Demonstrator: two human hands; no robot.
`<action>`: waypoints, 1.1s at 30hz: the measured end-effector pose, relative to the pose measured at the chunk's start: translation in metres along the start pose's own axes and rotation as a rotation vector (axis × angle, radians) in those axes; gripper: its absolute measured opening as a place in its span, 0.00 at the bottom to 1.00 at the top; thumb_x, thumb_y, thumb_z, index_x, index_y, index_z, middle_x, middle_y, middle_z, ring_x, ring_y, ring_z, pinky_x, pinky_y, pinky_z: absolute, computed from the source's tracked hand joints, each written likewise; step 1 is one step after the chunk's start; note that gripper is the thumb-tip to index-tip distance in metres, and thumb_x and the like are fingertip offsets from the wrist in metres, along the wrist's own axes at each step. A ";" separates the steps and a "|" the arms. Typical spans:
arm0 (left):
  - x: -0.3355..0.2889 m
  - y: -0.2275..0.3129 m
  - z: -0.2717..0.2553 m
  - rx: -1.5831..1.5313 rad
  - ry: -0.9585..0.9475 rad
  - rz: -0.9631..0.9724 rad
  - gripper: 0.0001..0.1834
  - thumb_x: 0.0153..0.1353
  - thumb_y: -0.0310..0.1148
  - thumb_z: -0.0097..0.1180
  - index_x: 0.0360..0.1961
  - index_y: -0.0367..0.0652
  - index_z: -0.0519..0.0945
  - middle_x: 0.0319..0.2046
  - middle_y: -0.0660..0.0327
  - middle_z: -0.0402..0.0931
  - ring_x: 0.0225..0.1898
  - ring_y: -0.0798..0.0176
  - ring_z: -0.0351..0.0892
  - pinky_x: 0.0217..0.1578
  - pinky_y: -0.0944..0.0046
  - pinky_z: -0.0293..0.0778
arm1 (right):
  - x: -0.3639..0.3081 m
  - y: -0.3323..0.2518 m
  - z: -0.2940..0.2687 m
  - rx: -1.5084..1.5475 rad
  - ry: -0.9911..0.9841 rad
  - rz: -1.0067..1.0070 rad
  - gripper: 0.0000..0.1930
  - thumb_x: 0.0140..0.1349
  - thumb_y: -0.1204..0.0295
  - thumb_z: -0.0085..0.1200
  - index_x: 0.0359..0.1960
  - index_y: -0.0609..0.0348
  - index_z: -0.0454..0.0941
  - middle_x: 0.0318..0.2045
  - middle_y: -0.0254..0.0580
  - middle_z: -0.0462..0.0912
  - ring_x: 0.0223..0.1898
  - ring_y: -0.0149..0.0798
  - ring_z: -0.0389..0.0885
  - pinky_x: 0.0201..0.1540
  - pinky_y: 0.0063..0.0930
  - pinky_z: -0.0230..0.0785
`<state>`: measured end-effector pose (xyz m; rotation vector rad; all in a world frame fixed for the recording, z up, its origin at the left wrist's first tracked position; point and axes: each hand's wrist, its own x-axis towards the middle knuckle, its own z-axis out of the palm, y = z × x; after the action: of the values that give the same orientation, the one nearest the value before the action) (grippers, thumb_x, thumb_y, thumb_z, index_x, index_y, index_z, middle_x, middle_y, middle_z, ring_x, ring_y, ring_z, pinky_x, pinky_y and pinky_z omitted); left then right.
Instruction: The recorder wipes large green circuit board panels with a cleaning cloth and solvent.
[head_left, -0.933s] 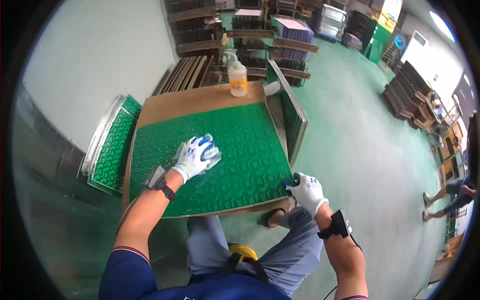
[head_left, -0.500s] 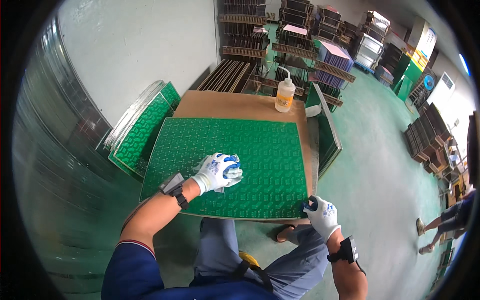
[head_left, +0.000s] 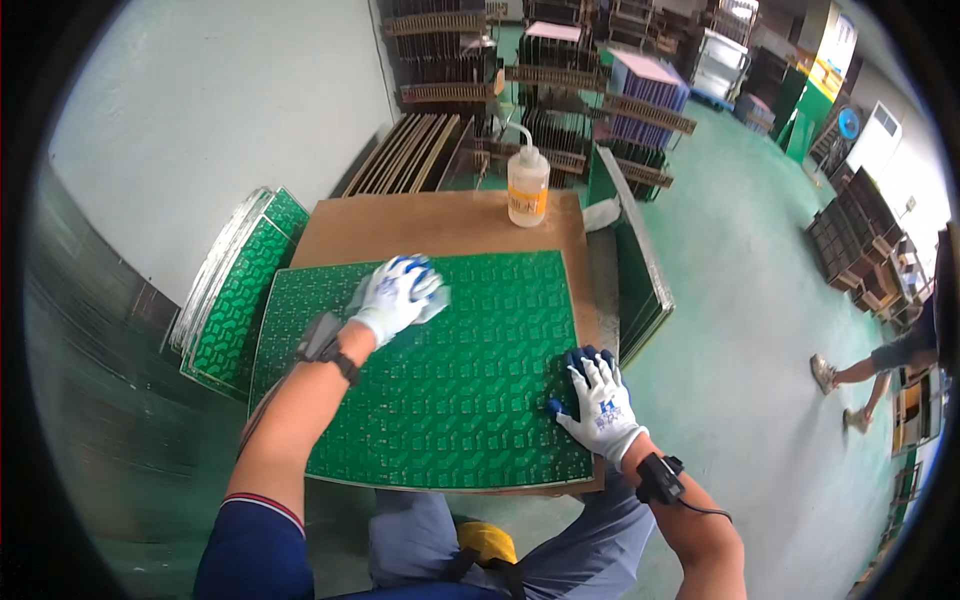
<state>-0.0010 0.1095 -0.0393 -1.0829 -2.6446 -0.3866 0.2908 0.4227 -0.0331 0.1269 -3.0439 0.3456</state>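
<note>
A large green circuit board panel (head_left: 470,400) lies flat on a brown board-topped table (head_left: 400,220). My left hand (head_left: 398,297), in a white glove with blue fingertips, presses a crumpled pale wiping cloth (head_left: 433,303) onto the panel's far left part. Its fingers are bent over the cloth. Near the panel's right edge, my right hand (head_left: 601,405), gloved the same way, rests flat with its fingers spread and thumb out to the left. Behind the panel a squeeze bottle (head_left: 528,188) with an orange label and bent spout stands upright.
Several green panels (head_left: 240,300) lean at the left by the pale wall. Upright panels (head_left: 637,240) stand along the table's right side, near a white crumpled piece (head_left: 601,214). Racks of boards (head_left: 545,110) fill the back. A person's legs (head_left: 860,380) show at far right.
My left hand has moved the cloth farther away over the panel. My right hand has gone from gripping the near right corner to lying flat farther up the right edge. The view has shifted.
</note>
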 end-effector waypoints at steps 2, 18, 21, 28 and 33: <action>0.052 0.061 0.005 -0.075 -0.076 0.172 0.24 0.60 0.39 0.64 0.57 0.42 0.83 0.60 0.53 0.81 0.64 0.47 0.77 0.68 0.47 0.71 | -0.004 0.005 -0.003 0.047 0.041 -0.003 0.40 0.63 0.49 0.64 0.69 0.67 0.72 0.70 0.64 0.70 0.76 0.64 0.61 0.81 0.59 0.44; 0.080 0.166 0.042 -0.260 -0.096 0.636 0.23 0.58 0.49 0.65 0.48 0.45 0.85 0.45 0.51 0.84 0.50 0.46 0.82 0.54 0.45 0.77 | -0.001 0.007 -0.005 0.160 0.056 0.008 0.41 0.57 0.49 0.69 0.65 0.67 0.75 0.69 0.62 0.72 0.75 0.63 0.63 0.80 0.61 0.47; 0.152 0.143 0.069 -0.168 -0.061 0.427 0.17 0.61 0.51 0.63 0.44 0.54 0.85 0.43 0.55 0.83 0.48 0.45 0.81 0.52 0.44 0.76 | 0.008 -0.001 0.000 0.185 0.105 -0.030 0.41 0.54 0.51 0.71 0.64 0.68 0.75 0.68 0.62 0.73 0.75 0.64 0.64 0.79 0.62 0.49; 0.059 0.191 0.054 -0.296 0.053 0.697 0.17 0.63 0.51 0.63 0.41 0.49 0.85 0.39 0.54 0.83 0.44 0.46 0.82 0.50 0.46 0.77 | -0.002 0.007 0.004 0.159 0.079 -0.004 0.41 0.58 0.49 0.68 0.66 0.66 0.74 0.69 0.63 0.72 0.74 0.64 0.64 0.80 0.61 0.46; 0.137 0.168 0.055 -0.030 -0.150 0.464 0.18 0.67 0.53 0.57 0.44 0.53 0.86 0.45 0.55 0.83 0.51 0.46 0.81 0.52 0.45 0.76 | 0.003 0.000 0.000 0.161 0.069 -0.018 0.41 0.58 0.50 0.69 0.67 0.67 0.73 0.69 0.64 0.71 0.75 0.65 0.62 0.80 0.61 0.45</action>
<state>0.0168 0.3317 -0.0207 -1.7392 -2.4027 -0.2545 0.2878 0.4223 -0.0325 0.1477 -2.9422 0.5807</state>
